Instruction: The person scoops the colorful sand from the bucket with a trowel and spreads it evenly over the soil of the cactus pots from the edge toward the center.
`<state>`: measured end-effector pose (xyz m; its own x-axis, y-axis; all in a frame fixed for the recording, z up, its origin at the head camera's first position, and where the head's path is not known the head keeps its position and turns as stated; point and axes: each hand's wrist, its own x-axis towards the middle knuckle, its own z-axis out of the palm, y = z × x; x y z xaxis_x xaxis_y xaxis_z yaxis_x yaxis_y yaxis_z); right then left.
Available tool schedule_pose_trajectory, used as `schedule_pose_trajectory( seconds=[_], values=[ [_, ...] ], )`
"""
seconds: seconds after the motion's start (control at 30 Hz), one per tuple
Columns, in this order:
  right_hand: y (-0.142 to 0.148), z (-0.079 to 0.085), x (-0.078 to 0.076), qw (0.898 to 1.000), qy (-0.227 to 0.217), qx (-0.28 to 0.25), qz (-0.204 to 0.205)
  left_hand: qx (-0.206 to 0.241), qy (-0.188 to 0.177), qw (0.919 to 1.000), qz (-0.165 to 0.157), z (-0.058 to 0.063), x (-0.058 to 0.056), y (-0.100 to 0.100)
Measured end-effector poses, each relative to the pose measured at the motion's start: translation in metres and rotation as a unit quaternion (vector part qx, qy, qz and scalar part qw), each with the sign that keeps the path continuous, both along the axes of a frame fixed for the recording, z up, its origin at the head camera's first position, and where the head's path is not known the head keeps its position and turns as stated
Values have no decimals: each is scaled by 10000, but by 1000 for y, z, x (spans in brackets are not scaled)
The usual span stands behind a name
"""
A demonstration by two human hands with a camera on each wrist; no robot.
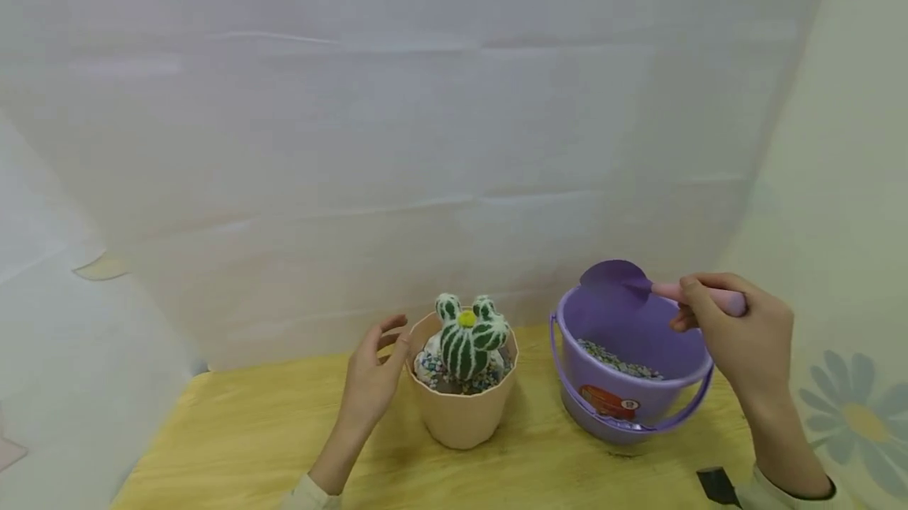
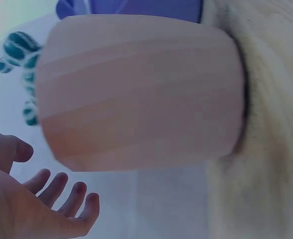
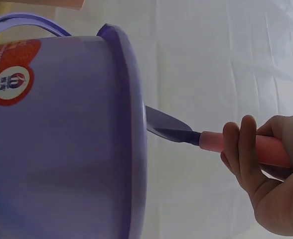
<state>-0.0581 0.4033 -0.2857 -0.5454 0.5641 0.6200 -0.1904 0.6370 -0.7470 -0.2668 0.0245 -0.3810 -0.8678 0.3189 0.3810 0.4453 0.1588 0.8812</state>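
The right hand (image 1: 752,329) grips the pink-handled trowel (image 1: 667,290), which reaches leftward from it over the bucket (image 1: 656,402), while the left hand (image 1: 372,376), its fingers relaxed, is just left of the pot (image 1: 464,419) (a cactus (image 1: 463,352) sits inside) on the worktop (image 1: 248,431).

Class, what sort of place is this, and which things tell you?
Perhaps a makeshift indoor potting spot: there is a cactus in a pot, a trowel and pale sheeting behind.
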Motion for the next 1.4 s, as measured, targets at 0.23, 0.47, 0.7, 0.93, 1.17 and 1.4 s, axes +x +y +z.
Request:
schedule_pose_trajectory(
  seconds=[0.23, 0.47, 0.7, 0.93, 1.17, 1.4],
  values=[
    [-3, -2, -7, 9979, 257, 548, -244, 223, 356, 9988, -245, 35, 29, -2],
    [1, -11, -10, 9891, 567, 1224, -589, 379, 1268, 9905, -381, 54, 64, 12],
    [0, -19, -19, 9815, 708, 1592, -788, 529, 1903, 9783, -619, 52, 88, 25],
    [2, -22, -18, 9868, 310, 1430, -697, 428, 2946, 9483, -1097, 31, 114, 62],
    [10, -32, -19, 9881, -246, 1361, -678, 11, 1779, 9679, -1775, 14, 121, 105],
    [16, -40, -29, 9818, -796, 1588, -665, -72, -1061, 9761, -1896, 3, 111, 143]
  ],
)
